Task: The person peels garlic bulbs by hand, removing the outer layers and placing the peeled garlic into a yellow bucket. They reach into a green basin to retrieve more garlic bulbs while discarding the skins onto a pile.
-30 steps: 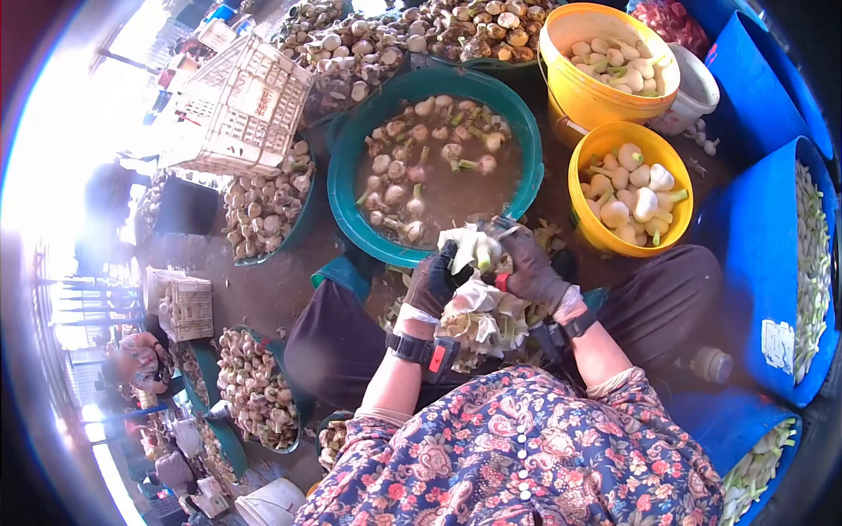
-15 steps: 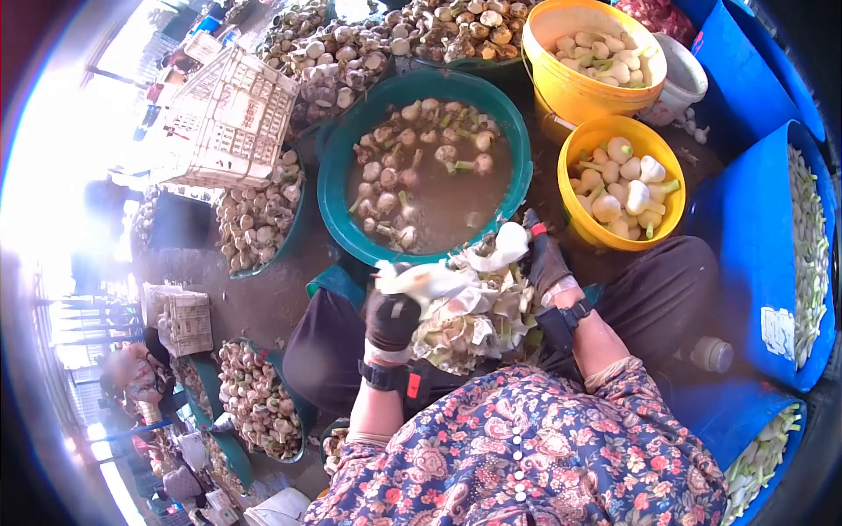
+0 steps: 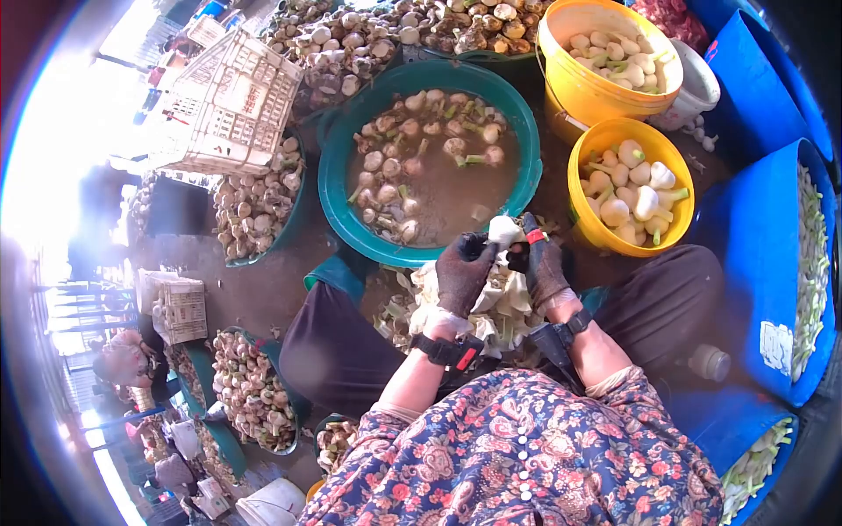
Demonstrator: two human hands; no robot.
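A white peeled garlic bulb (image 3: 504, 230) is between my two gloved hands, just over the near rim of a green tub (image 3: 338, 219). My left hand (image 3: 465, 272) pinches it from the left with thumb and fingers. My right hand (image 3: 545, 267) is closed around its other side; a red band shows near those fingertips, and what else they hold is hidden. Beneath both hands lies a heap of pale garlic skins (image 3: 504, 302) between my knees. Muddy water and several unpeeled garlic bulbs (image 3: 386, 171) fill the tub.
A yellow bucket (image 3: 574, 197) of peeled bulbs stands right of the tub, with a larger yellow bucket (image 3: 561, 83) behind. Blue bins (image 3: 763, 289) line the right side. A white crate (image 3: 232, 101) and tubs of unpeeled garlic (image 3: 254, 390) are on the left.
My left hand has moved up and right from the skins, where it held a loose pale strip, to the bulb. The strip has left that hand. My right hand still holds the bulb.
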